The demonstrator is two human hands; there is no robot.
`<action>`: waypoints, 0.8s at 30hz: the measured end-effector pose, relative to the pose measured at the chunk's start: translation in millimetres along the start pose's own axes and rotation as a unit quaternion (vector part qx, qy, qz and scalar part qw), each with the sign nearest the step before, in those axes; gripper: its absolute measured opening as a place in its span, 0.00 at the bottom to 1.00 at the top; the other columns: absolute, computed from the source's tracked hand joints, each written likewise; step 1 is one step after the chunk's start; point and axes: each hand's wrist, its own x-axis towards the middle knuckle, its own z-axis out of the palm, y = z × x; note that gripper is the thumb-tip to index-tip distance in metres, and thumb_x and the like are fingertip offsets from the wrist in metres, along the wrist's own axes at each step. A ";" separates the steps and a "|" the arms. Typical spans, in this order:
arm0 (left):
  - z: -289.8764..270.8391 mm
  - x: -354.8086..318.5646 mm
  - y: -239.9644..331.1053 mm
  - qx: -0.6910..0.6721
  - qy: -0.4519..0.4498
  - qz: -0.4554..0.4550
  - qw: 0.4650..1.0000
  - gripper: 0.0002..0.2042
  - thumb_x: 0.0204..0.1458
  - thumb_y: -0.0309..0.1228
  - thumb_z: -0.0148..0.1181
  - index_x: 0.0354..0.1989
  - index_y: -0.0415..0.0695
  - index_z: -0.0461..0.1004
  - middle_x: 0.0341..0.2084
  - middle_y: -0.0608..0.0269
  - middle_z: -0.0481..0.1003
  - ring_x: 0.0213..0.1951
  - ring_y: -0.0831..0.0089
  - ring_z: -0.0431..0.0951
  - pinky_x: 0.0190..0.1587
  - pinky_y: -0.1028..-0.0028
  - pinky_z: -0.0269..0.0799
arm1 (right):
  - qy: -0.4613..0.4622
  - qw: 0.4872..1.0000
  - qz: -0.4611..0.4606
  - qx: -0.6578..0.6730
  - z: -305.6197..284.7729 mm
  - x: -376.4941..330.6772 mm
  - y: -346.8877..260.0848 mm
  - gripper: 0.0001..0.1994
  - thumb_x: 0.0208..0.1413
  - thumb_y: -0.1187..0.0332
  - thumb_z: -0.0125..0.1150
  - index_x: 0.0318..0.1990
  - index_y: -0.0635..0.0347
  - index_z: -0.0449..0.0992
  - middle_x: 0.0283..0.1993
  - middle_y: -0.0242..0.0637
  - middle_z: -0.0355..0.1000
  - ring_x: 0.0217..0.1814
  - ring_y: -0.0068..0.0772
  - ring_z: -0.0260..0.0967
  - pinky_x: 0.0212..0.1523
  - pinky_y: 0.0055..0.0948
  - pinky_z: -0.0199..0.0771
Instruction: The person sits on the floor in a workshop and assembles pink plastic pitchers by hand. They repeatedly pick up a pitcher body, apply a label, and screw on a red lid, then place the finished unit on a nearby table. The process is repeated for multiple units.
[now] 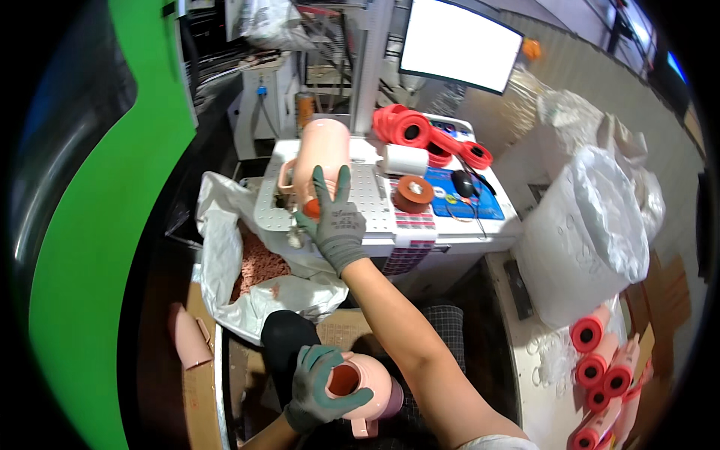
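My right hand (335, 219), in a grey-green glove, reaches forward and grips a tall pale pink jug (321, 161) that stands on the white perforated machine table (375, 202). Down near my lap, my left hand (319, 388), gloved the same way, holds a second pink jug (367, 390) by its orange-lined mouth, with the jug lying on its side. A further pink jug (187, 337) lies at the lower left on cardboard.
Orange-red rings (427, 135), a white roll (405, 159) and a brown disc (412, 193) sit on the machine top beside a mouse (463, 184). A white screen (459, 45) stands behind. A bag of pink pieces (255, 262) is at left, large plastic bags (592, 225) and pink-red tubes (607, 367) at right.
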 end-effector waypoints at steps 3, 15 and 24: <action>11.8 2.1 -2.1 -0.024 -0.049 -0.010 0.998 0.32 0.34 0.45 0.83 0.45 0.37 0.77 0.42 0.53 0.76 0.41 0.50 0.74 0.46 0.54 0.70 | 0.076 0.996 -0.017 0.035 -17.1 -27.5 28.1 0.48 0.53 0.47 0.70 0.80 0.40 0.53 0.80 0.66 0.48 0.45 0.58 0.78 0.42 0.50 0.81; 5.9 17.2 -29.7 0.034 -0.177 0.174 0.968 0.30 0.35 0.29 0.67 0.53 0.37 0.73 0.46 0.49 0.69 0.49 0.48 0.70 0.56 0.56 0.68 | 0.215 0.943 0.245 -0.059 -237.3 -355.3 199.0 0.19 0.58 0.66 0.70 0.55 0.64 0.78 0.52 0.50 0.77 0.52 0.50 0.78 0.54 0.42 0.79; 22.8 40.2 18.9 0.031 -0.237 0.058 0.969 0.23 0.37 0.28 0.64 0.47 0.37 0.73 0.43 0.49 0.71 0.48 0.49 0.71 0.56 0.57 0.67 | 0.325 0.847 0.411 -0.085 -326.2 -465.1 251.7 0.15 0.59 0.69 0.69 0.53 0.61 0.80 0.45 0.39 0.78 0.40 0.32 0.77 0.44 0.32 0.79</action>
